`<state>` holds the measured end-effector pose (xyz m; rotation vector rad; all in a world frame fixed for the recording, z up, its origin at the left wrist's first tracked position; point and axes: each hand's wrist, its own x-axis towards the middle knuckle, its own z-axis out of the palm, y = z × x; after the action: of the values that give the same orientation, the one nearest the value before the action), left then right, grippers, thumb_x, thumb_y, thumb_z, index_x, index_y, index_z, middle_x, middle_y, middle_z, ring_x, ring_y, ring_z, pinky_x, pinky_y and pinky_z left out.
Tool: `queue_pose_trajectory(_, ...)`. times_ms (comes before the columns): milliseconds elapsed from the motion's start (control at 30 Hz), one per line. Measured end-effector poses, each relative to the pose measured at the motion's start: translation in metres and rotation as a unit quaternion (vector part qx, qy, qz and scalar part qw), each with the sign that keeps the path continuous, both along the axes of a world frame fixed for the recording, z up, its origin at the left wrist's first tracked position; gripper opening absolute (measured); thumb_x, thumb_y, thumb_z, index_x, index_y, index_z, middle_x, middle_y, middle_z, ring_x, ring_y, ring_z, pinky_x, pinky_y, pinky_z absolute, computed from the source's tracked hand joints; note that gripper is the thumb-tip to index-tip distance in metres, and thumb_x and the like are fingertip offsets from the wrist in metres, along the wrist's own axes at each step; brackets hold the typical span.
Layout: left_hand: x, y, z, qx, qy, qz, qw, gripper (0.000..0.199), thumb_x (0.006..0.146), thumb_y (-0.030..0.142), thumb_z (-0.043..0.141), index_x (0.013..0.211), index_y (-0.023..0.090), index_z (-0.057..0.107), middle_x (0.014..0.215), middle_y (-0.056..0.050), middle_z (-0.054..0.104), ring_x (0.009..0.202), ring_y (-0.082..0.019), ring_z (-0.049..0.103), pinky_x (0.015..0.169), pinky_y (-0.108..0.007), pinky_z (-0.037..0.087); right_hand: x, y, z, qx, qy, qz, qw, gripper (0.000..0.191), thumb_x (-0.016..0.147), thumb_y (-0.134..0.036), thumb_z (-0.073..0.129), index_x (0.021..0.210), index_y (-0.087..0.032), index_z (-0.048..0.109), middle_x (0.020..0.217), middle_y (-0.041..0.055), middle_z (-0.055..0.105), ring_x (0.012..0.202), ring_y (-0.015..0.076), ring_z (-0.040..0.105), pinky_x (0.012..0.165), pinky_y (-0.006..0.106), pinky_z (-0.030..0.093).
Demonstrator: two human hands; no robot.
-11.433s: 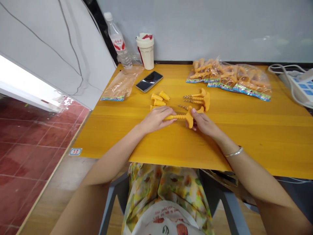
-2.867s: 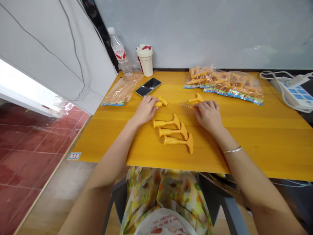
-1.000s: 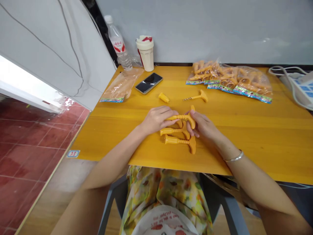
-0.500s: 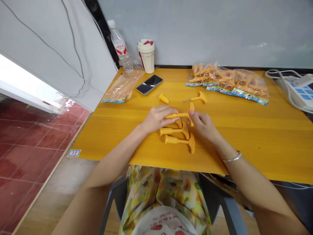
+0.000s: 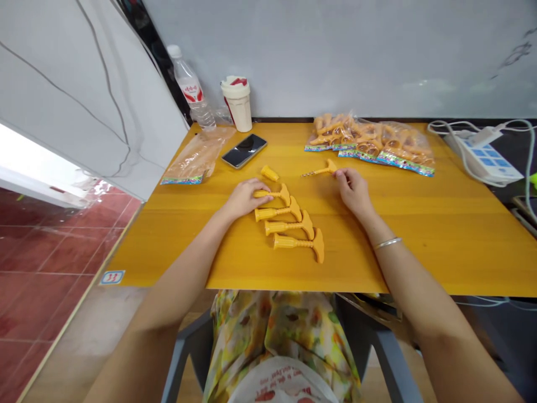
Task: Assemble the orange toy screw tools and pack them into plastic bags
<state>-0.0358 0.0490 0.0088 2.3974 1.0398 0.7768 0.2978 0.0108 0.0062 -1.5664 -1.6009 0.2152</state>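
Note:
Pinched at the end of its orange T-handle, a corkscrew (image 5: 329,166) with a bare metal spiral lies under the fingertips of my right hand (image 5: 353,189). My left hand (image 5: 246,197) has its fingers around the sleeve of a sheathed orange corkscrew (image 5: 284,195), at the far end of a stepped row. Nearer me in that row lie three more sheathed corkscrews (image 5: 282,212), (image 5: 292,226), (image 5: 300,242), handles to the right. A loose orange sleeve (image 5: 269,173) rests just beyond my left hand.
Clear bags of orange corkscrews (image 5: 369,143) lie at the back right, near a white power strip (image 5: 486,159) with cables. A phone (image 5: 244,150), an opened plastic bag (image 5: 197,157), a water bottle (image 5: 192,89) and a cream cup (image 5: 238,103) stand or lie at the back left.
The sheathed corkscrew held by both hands now lies at the far end of the row, under my left hand only. My right hand has moved away to the bare corkscrew's handle.

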Motion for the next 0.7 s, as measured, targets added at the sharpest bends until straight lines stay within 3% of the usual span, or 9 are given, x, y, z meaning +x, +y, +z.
queue_pose_trajectory(133,0.001,0.000,0.002,-0.028,0.007,-0.018,0.999,0.033,0.088,0.050,0.065,0.096,0.020,0.075,0.094,-0.006,0.068,0.087,-0.020,0.064,0.085,-0.036,0.051,0.008,0.016,-0.012,0.025,-0.119,-0.039,0.992,0.031,0.095,-0.036,0.046,0.110,-0.018,0.067,0.107,0.0151,0.068,0.103,0.0286,0.058,0.096,0.048,0.045)
queue_pose_trajectory(267,0.005,0.019,0.009,0.059,-0.017,0.065,0.996,0.033,0.092,0.043,0.060,0.110,0.019,0.072,0.114,-0.012,0.063,0.111,-0.026,0.058,0.103,-0.046,0.045,0.004,0.026,-0.014,0.009,-0.209,-0.049,0.977,0.043,0.091,-0.020,0.046,0.130,-0.015,0.062,0.134,0.0199,0.058,0.124,0.0329,0.050,0.106,0.053,0.038)
queue_pose_trajectory(333,0.012,0.034,0.008,0.088,0.018,0.065,0.994,0.035,0.090,0.034,0.062,0.121,0.018,0.067,0.128,-0.014,0.059,0.123,-0.029,0.052,0.111,-0.051,0.038,0.001,0.030,-0.014,-0.011,-0.229,-0.055,0.972,0.047,0.091,-0.018,0.044,0.135,-0.015,0.061,0.144,0.0205,0.051,0.129,0.0347,0.045,0.105,0.054,0.038)
queue_pose_trajectory(400,0.021,0.049,0.005,0.081,0.059,0.037,0.994,0.039,0.087,0.025,0.062,0.125,0.017,0.064,0.136,-0.015,0.056,0.129,-0.031,0.049,0.114,-0.052,0.035,-0.002,0.033,-0.014,-0.045,-0.230,-0.062,0.970,0.043,0.093,-0.021,0.044,0.131,-0.016,0.064,0.144,0.0202,0.052,0.129,0.0365,0.045,0.103,0.055,0.040)
queue_pose_trajectory(500,0.031,0.061,0.001,0.027,0.098,0.012,0.995,0.034,0.083,0.016,0.061,0.117,0.016,0.066,0.124,-0.014,0.063,0.121,-0.029,0.055,0.111,-0.050,0.040,-0.004,0.033,-0.014,-0.080,-0.215,-0.066,0.971,0.038,0.094,-0.027,0.044,0.121,-0.014,0.067,0.133,0.0210,0.061,0.124,0.0365,0.048,0.100,0.054,0.043)
queue_pose_trajectory(600,0.034,0.054,0.005,0.026,0.073,0.038,0.996,0.026,0.082,0.013,0.060,0.107,0.014,0.066,0.111,-0.014,0.067,0.109,-0.028,0.060,0.104,-0.048,0.045,-0.005,0.023,-0.012,-0.065,-0.198,-0.050,0.977,0.037,0.095,-0.026,0.043,0.121,-0.011,0.065,0.129,0.0223,0.061,0.120,0.0334,0.053,0.101,0.051,0.045)
queue_pose_trajectory(700,0.030,0.033,0.015,0.067,0.020,0.041,0.997,0.024,0.084,0.016,0.059,0.108,0.015,0.062,0.111,-0.013,0.066,0.107,-0.027,0.060,0.100,-0.046,0.047,-0.012,0.011,-0.007,-0.018,-0.183,-0.010,0.983,0.037,0.096,-0.029,0.043,0.122,-0.012,0.063,0.131,0.0222,0.059,0.121,0.0313,0.055,0.100,0.047,0.048)
